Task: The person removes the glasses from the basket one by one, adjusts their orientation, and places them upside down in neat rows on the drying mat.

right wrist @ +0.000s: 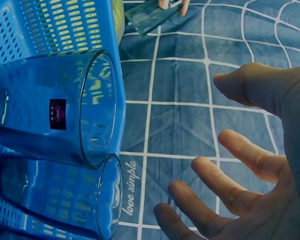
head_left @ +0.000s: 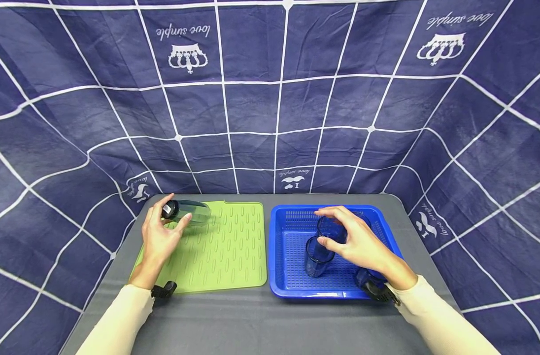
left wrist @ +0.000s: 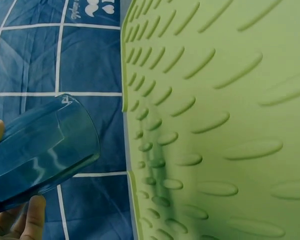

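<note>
In the head view my left hand (head_left: 158, 239) grips a blue-tinted drinking glass (head_left: 195, 213) between thumb and fingers. It lies nearly sideways over the green drying mat (head_left: 239, 256), dark base by the fingers, rim pointing right. The left wrist view shows the clear faceted glass (left wrist: 45, 150) with fingertips (left wrist: 35, 217) on its side. My right hand (head_left: 363, 246) hovers over the blue basket (head_left: 276, 291), fingers spread and holding nothing. Below it stand blue glasses; one glass (right wrist: 40, 110) bears a small dark label, and another glass (right wrist: 60, 195) sits beside it, both with their rims upward.
A grey table (head_left: 252, 320) carries the mat on the left and the basket on the right, with a narrow gap between them. Blue gridded cloth (head_left: 252, 108) hangs behind and along both sides. Another glass (head_left: 363, 276) is partly hidden beneath my right wrist.
</note>
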`<state>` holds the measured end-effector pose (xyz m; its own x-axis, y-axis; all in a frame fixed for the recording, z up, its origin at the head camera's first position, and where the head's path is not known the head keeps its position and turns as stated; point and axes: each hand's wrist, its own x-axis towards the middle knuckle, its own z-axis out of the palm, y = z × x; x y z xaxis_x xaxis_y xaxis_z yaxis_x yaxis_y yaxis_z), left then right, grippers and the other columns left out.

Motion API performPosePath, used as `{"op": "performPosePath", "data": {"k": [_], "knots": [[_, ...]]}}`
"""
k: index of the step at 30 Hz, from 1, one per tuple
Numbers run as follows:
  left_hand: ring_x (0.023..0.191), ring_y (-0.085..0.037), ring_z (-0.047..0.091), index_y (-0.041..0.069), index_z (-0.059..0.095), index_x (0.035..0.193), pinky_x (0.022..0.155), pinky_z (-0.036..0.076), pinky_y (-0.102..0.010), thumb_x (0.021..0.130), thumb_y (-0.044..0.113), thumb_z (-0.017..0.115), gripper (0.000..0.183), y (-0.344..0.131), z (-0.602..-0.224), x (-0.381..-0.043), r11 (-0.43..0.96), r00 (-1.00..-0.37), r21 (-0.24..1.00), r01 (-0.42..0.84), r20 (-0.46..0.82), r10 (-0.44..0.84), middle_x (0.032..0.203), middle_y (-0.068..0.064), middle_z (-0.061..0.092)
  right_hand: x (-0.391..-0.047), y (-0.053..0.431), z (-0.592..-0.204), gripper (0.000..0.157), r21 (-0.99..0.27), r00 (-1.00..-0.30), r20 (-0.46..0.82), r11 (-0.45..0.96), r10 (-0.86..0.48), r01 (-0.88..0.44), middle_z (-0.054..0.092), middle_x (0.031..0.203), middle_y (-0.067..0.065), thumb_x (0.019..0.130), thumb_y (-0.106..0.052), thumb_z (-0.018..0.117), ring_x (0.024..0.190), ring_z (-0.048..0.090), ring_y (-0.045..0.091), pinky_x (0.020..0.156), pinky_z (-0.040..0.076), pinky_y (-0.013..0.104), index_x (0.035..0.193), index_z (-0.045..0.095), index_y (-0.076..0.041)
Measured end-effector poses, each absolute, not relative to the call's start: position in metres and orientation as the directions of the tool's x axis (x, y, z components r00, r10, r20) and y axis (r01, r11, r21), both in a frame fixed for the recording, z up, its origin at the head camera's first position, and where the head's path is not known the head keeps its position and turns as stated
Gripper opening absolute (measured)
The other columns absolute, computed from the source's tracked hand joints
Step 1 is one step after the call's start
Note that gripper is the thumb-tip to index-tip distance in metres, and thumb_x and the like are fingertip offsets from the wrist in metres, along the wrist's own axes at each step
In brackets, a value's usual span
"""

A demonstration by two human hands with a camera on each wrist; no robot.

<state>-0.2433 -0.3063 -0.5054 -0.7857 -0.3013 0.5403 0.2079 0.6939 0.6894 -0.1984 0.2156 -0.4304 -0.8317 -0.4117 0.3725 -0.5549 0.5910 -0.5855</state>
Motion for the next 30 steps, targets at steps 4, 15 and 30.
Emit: {"op": "performPosePath", "data": {"k": [4,15,30], "knots": [[0.122,-0.032,0.071,0.024,0.067,0.164,0.094,0.048,0.001,0.094,0.017,0.099,0.077,-0.312,-0.506,-0.246,0.700,-0.786,0.685,0.203,0.540,-0.300,0.131,-0.025,0.070,-0.197,0.218,-0.431,0.061,-0.577,-0.836,0.364,0.606,-0.410,-0.548,0.076,0.152,0.001,0.095,-0.017,0.097,0.145,0.072,0.027,0.120,0.060,0.060,0.151,0.073,-0.019],[0.121,-0.040,0.070,0.024,0.069,0.163,0.090,0.047,0.000,0.091,0.013,0.100,0.079,-0.327,-0.506,-0.253,0.735,-0.766,0.639,0.228,0.584,-0.270,0.137,-0.028,0.071,-0.193,0.221,-0.431,0.063,-0.545,-0.843,0.349,0.642,-0.410,-0.538,0.074,0.156,-0.003,0.096,-0.020,0.097,0.147,0.069,0.025,0.116,0.060,0.057,0.154,0.072,-0.024],[0.100,-0.047,0.078,0.025,0.068,0.164,0.092,0.055,-0.032,0.090,0.015,0.101,0.082,-0.345,-0.504,-0.265,0.784,-0.763,0.598,0.165,0.581,-0.283,0.137,-0.030,0.074,-0.189,0.222,-0.435,0.063,-0.532,-0.841,0.340,0.651,-0.421,-0.541,0.072,0.158,0.001,0.095,-0.021,0.098,0.149,0.069,0.029,0.118,0.061,0.060,0.152,0.073,-0.022]]}}
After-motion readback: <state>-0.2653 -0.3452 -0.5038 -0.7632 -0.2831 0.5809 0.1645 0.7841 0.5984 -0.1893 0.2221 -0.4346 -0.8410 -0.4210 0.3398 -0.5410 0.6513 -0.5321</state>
